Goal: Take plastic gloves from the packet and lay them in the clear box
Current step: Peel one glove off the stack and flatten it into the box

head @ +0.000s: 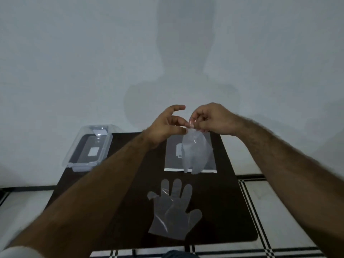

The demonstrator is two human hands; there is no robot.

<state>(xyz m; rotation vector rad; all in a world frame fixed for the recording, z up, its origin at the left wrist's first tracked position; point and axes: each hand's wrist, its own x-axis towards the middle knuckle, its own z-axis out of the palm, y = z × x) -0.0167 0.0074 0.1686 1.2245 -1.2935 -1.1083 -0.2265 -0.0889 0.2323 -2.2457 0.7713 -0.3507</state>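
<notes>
A thin plastic glove hangs in the air above the flat packet, which lies at the back of the dark table. My left hand and my right hand both pinch the glove's top edge, fingertips meeting. Two clear gloves lie spread and overlapping on the table nearer to me, fingers pointing away. The clear box stands at the table's back left corner with its lid tilted up behind it. A white label shows on its bottom.
The dark table stands against a plain pale wall. A tiled floor with dark lines shows to the left, right and front of it. Bare tabletop lies between the box and the gloves, under my left forearm.
</notes>
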